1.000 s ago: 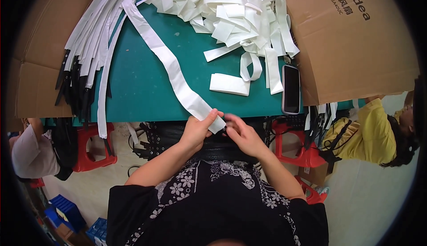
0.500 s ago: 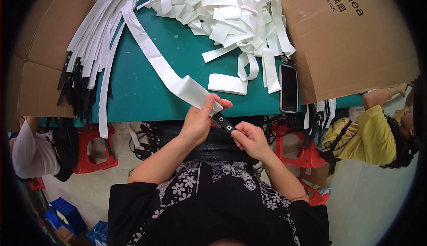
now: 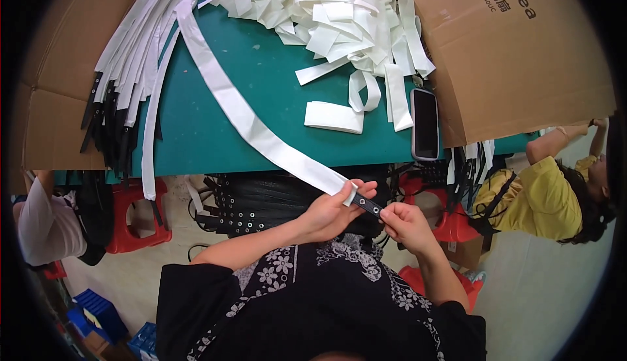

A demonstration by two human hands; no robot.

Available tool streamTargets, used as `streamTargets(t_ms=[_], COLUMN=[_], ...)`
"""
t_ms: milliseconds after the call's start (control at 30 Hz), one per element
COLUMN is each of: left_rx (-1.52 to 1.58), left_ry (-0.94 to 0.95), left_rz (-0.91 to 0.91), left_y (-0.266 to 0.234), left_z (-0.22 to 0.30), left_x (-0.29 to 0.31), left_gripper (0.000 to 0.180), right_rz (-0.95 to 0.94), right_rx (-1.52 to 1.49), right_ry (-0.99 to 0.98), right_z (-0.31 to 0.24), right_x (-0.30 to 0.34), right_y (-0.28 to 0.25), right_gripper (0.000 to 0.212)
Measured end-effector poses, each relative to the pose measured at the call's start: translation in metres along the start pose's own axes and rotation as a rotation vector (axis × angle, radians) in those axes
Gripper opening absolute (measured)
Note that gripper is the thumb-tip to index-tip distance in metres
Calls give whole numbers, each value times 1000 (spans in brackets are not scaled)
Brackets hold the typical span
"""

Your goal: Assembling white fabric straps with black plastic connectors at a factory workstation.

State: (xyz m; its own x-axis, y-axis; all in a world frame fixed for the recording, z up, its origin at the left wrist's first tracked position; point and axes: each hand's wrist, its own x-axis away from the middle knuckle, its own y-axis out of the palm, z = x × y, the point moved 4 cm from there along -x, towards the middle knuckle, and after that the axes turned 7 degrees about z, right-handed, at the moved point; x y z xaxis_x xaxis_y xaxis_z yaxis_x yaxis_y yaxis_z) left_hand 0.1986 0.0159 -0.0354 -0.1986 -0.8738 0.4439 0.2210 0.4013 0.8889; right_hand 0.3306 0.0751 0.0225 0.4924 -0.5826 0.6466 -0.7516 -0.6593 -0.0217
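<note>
A black belt (image 3: 369, 205) with metal eyelets pokes out of a long white sleeve (image 3: 251, 126), which runs up over the green table to the pile at the far left. My left hand (image 3: 333, 212) pinches the sleeve's near end, thumb on top and the other fingers partly stretched. Closed round the tip of the black belt, my right hand (image 3: 406, 227) holds it just past the eyelets. Both hands are in front of the table's near edge, above a stack of black eyelet belts (image 3: 241, 207).
White-sleeved belts (image 3: 130, 67) hang over the table's left side. A heap of flat white sleeves (image 3: 346, 24) lies at the back, with a folded one (image 3: 333, 116) nearer. A phone (image 3: 425, 126) rests beside the right cardboard box (image 3: 522, 67). People sit on both sides, near red stools (image 3: 134, 217).
Both hands have moved right and toward me with the belt. The white sleeve, folded over before near my left hand, now stretches out long and nearly smooth.
</note>
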Motion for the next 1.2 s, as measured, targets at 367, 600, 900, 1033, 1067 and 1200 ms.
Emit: streamTargets(t_ms=[367, 600, 900, 1033, 1067, 1200], left_rx=[-223, -269, -398, -391, -400, -406], left_ry=[223, 302, 273, 323, 323, 168], left_rz=[40, 77, 2, 15, 2, -87], left_y=[-6, 0, -6, 3, 5, 5], left_z=[-3, 10, -5, 11, 7, -40], left_x=[-4, -3, 0, 2, 0, -2], left_gripper=[28, 24, 28, 27, 27, 35], right_rz=[-124, 72, -314, -331, -309, -214], right_rx=[163, 247, 276, 279, 247, 163], right_ry=[-167, -184, -102, -96, -104, -48], right_z=[46, 29, 25, 68, 62, 22], right_x=[-19, -18, -35, -21, -19, -14], right_y=[-2, -1, 10, -22, -22, -3], right_gripper=[22, 20, 20, 21, 22, 16])
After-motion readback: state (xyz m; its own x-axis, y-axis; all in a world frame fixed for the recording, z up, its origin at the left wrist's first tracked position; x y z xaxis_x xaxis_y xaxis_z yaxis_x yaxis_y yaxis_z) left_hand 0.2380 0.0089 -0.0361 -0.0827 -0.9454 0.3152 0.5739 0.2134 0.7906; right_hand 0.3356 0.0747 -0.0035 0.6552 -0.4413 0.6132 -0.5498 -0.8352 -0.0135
